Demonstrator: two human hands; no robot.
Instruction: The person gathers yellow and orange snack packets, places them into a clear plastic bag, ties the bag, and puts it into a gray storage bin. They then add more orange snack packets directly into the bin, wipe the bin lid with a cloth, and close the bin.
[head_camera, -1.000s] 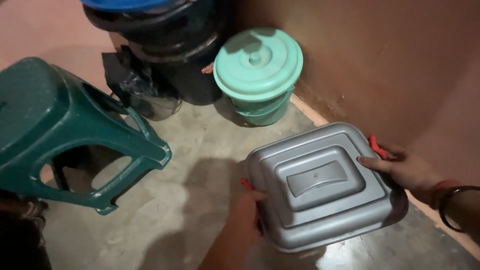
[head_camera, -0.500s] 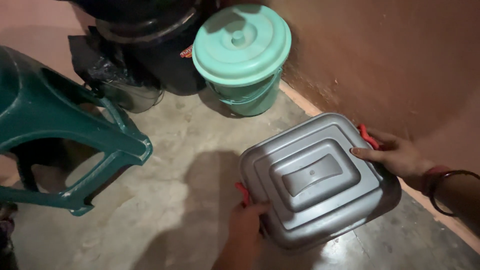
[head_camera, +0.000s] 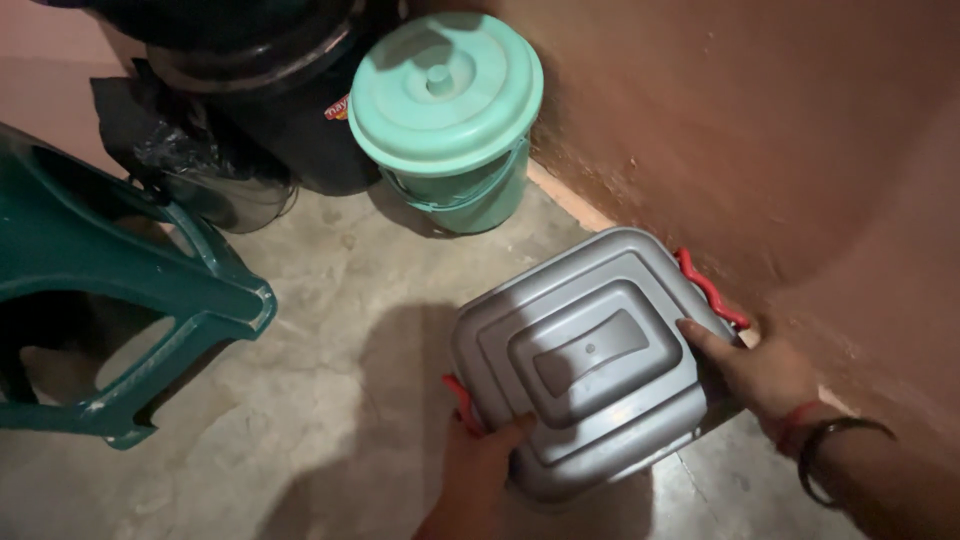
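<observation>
A grey rectangular metal box (head_camera: 590, 360) with a stepped lid and red side clips is held just above the concrete floor, close to the reddish wall. My left hand (head_camera: 480, 470) grips its near-left edge by a red clip, thumb on the lid. My right hand (head_camera: 755, 375) holds the right edge below the other red clip (head_camera: 710, 290), fingers lying on the lid. A red thread and a dark bangle circle my right wrist.
A mint-green lidded bucket (head_camera: 450, 110) stands in the corner by the wall. Left of it are a black drum (head_camera: 270, 90) and a dark plastic bag (head_camera: 170, 150). A teal plastic stool (head_camera: 130, 290) lies tipped at the left.
The view has shifted so the stool and bucket slide left. The box sits closer to the wall, with both hands keeping the same grip.
</observation>
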